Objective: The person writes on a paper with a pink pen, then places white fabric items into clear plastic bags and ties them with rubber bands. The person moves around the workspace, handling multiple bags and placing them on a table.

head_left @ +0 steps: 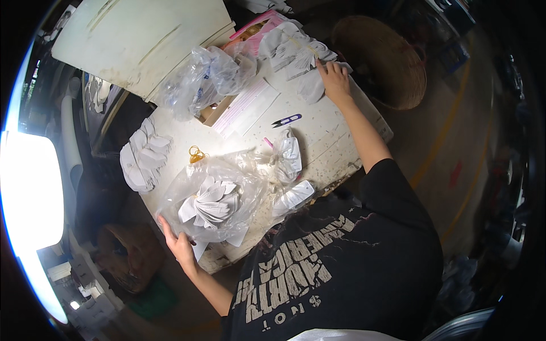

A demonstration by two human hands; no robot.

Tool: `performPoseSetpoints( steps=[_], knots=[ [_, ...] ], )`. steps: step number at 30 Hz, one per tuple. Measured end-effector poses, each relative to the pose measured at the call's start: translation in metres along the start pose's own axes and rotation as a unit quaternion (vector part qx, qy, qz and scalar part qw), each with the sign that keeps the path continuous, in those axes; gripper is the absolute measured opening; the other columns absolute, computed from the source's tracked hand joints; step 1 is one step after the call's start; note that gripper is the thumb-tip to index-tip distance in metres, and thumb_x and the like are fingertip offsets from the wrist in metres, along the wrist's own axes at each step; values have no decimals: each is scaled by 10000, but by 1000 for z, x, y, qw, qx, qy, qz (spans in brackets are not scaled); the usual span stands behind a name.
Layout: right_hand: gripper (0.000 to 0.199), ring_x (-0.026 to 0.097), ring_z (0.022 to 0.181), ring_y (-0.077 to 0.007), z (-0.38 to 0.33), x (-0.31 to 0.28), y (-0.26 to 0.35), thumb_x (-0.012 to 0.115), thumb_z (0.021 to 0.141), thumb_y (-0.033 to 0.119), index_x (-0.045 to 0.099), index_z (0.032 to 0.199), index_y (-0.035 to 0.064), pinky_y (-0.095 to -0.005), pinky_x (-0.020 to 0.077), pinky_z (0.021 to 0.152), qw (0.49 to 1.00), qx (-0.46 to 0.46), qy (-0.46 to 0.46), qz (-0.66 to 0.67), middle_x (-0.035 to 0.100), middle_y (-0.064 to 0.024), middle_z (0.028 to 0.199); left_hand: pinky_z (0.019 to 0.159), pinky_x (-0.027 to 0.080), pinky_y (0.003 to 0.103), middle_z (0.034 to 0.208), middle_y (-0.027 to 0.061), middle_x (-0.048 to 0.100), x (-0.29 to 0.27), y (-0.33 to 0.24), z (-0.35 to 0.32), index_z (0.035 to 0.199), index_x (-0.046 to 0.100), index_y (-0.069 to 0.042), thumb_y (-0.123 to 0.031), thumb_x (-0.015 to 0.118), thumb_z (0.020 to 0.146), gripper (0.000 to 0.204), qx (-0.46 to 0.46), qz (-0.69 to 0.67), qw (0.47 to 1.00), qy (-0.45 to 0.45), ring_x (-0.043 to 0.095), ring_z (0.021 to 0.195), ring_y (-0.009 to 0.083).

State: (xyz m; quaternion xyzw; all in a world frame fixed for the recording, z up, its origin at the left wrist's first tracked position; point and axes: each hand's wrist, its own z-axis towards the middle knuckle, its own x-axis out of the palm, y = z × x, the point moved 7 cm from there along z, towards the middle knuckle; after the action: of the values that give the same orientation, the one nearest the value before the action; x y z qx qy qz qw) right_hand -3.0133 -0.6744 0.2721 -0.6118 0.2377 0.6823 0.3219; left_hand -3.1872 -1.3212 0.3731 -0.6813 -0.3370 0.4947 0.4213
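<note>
Two hands | head view: left hand (181,245) grasps clear bag of white paper tags (213,202), lower-left counter (335,122); right hand (335,81) presses flat on loose tags (296,54), upper centre | light, slippery, crumply; pinch bag edge.

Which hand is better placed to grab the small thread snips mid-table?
Right, probably. The right hand rests on the fanned white tags at the far edge, open, with a clear path back to the thread snips. The left hand is gripping the clear bag of tags at the near edge.
</note>
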Motion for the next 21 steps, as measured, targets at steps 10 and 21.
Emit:
performPoseSetpoints(
  steps=[10, 21],
  knots=[
    [506, 636, 1163, -324, -48, -87, 18, 829, 795, 201, 683, 1246, 25, -400, 509, 980, 865, -56, -189, 461, 646, -186, 1269, 488, 459, 235, 1682, 227, 300, 13, -21, 0, 1670, 228, -95, 90, 421, 787, 923, 21, -16, 999, 28, 585, 691, 93],
    [727, 525, 1321, -379, -177, -139, 323, 758, 907, 330, 439, 1486, 26, -447, 429, 1144, 696, -480, 185, 501, 520, -216, 1402, 511, 430, 195, 1669, 192, 318, 13, -79, -13, 1667, 194, -41, 81, 447, 751, 958, 62, -112, 991, 36, 491, 634, 43]
  ],
)
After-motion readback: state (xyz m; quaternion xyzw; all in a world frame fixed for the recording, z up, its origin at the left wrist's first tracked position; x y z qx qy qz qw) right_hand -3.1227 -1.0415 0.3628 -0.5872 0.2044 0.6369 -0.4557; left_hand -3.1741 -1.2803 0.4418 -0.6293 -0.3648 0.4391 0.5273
